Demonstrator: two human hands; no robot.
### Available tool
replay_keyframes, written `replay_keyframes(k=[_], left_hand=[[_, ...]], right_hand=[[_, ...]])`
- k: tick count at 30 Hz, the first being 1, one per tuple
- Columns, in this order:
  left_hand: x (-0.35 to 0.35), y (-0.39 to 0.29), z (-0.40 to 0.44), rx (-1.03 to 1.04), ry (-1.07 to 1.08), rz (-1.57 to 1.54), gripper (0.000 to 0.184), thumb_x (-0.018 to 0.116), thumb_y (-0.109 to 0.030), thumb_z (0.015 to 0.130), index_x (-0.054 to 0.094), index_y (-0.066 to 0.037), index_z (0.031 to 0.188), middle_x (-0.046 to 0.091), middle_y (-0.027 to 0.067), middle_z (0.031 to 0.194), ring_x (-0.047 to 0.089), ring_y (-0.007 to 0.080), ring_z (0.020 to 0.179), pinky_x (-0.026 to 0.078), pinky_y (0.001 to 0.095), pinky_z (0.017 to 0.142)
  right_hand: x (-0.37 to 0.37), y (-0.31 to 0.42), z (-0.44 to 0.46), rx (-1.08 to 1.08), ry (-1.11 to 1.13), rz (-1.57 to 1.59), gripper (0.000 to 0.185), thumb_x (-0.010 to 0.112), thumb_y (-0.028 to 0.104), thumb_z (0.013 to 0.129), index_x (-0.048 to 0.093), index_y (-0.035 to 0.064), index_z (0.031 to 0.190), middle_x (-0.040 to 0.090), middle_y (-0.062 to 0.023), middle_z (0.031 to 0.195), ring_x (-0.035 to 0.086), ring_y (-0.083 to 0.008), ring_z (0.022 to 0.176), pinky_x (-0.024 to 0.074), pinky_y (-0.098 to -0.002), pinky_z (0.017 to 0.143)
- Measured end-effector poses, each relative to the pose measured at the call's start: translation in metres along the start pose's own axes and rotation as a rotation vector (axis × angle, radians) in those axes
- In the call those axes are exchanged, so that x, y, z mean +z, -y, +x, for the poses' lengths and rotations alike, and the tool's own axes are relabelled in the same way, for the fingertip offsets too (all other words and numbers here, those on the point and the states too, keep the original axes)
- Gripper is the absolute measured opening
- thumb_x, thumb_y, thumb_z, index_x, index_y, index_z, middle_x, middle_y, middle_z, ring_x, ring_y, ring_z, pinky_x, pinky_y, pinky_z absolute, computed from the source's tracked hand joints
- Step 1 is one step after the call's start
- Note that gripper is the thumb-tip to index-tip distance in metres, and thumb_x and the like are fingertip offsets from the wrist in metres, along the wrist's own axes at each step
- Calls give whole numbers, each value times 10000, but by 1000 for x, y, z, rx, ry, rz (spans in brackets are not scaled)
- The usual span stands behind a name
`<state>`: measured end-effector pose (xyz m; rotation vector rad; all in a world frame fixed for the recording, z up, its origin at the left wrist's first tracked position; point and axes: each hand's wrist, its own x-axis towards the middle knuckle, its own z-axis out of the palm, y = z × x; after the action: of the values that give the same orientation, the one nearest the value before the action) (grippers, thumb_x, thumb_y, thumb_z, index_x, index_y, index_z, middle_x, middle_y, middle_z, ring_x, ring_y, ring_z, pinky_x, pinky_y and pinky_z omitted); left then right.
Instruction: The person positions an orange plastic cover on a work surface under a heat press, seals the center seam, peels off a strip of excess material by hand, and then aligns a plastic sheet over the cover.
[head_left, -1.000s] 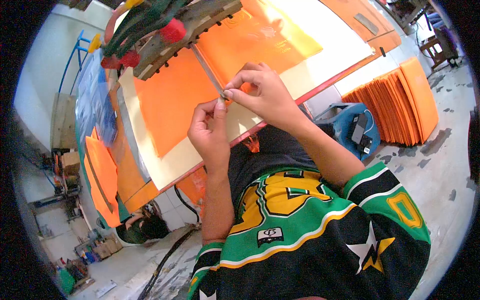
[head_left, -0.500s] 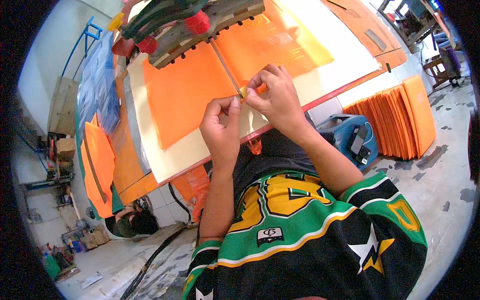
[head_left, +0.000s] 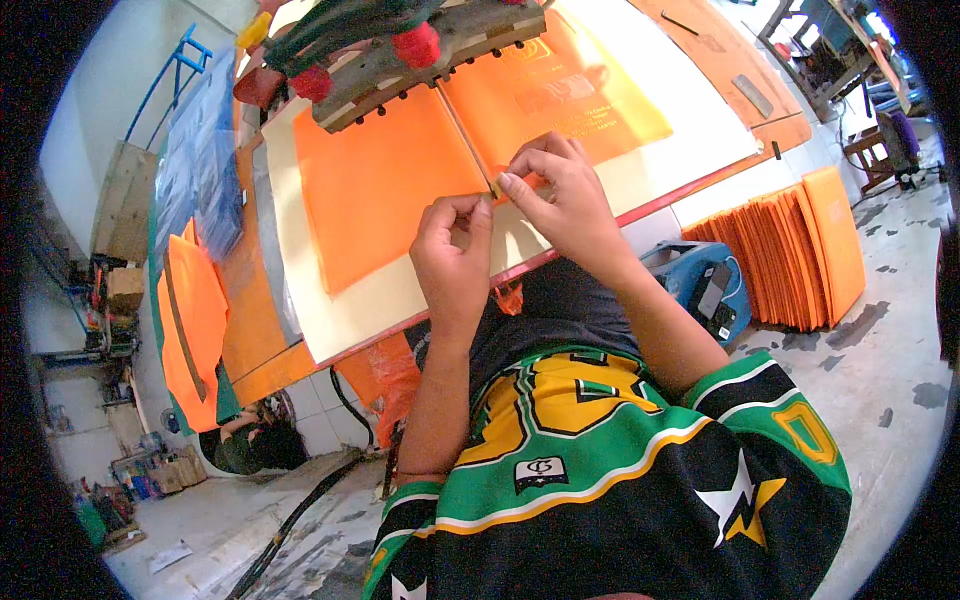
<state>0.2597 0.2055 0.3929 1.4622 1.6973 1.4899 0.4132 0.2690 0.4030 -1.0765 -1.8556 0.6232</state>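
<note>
An open orange cover (head_left: 385, 200) lies on a cream board (head_left: 375, 305), its right half bearing printed lettering. A thin strip (head_left: 464, 130) runs along its middle fold toward me. At the near end of that fold, my left hand (head_left: 452, 262) is closed, thumb and forefinger pinching what looks like the strip's end. Beside it, almost touching, my right hand (head_left: 567, 205) pinches a small yellow-orange bit at the cover's edge. Fingertips hide most of what both hands hold.
A machine head with red knobs (head_left: 415, 45) overhangs the cover's far side. To the right, a stack of orange covers (head_left: 780, 250) stands near a blue case (head_left: 715, 285). Clear plastic sheets (head_left: 200, 170) and orange pieces (head_left: 190, 330) hang at left. A person (head_left: 258, 440) is low beyond the table.
The view has shifted slightly, moving the table and machine a little to the right. Both hands stay at the fold's near end, with the right fingertips slightly farther from the left thumb.
</note>
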Motion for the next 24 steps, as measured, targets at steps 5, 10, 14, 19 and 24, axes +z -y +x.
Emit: replay_keyframes(k=[5, 10, 14, 19, 24], left_hand=[[-1, -4, -1, 18, -39, 59, 126, 714, -119, 958, 691, 5, 971, 675, 107, 883, 647, 223, 838, 519, 340, 772], [-2, -3, 2, 91, -14, 144, 172, 711, -155, 979, 710, 10, 1028, 709, 103, 962, 669, 194, 868, 536, 333, 810], [-3, -10, 4, 67, 15, 169, 158, 704, -122, 952, 715, 5, 1046, 689, 142, 968, 657, 287, 941, 532, 384, 838], [-6, -6, 7, 162, 17, 224, 180, 689, -150, 962, 714, 10, 1042, 675, 147, 980, 648, 312, 939, 521, 398, 846], [-3, -5, 8, 125, -8, 161, 162, 679, -138, 962, 699, 16, 1006, 659, 143, 956, 637, 317, 916, 510, 413, 815]], right_hand=[[3, 0, 1, 12, 3, -45, 230, 729, 242, 898, 729, 13, 874, 669, -143, 1030, 578, -324, 1046, 465, -423, 938], [3, 2, 6, 35, 102, -157, 227, 707, 246, 874, 737, 25, 829, 666, -147, 1046, 571, -351, 1054, 460, -445, 934], [2, 3, 7, 35, 132, -172, 225, 698, 243, 877, 741, 25, 849, 666, -146, 1042, 567, -356, 1054, 451, -448, 950], [5, 5, 3, -3, 109, -212, 220, 706, 240, 875, 718, 21, 864, 647, -147, 1054, 548, -361, 1046, 439, -453, 948], [6, 7, 0, 2, 88, -226, 196, 735, 205, 853, 669, 26, 893, 636, -157, 1021, 546, -378, 1031, 447, -464, 925]])
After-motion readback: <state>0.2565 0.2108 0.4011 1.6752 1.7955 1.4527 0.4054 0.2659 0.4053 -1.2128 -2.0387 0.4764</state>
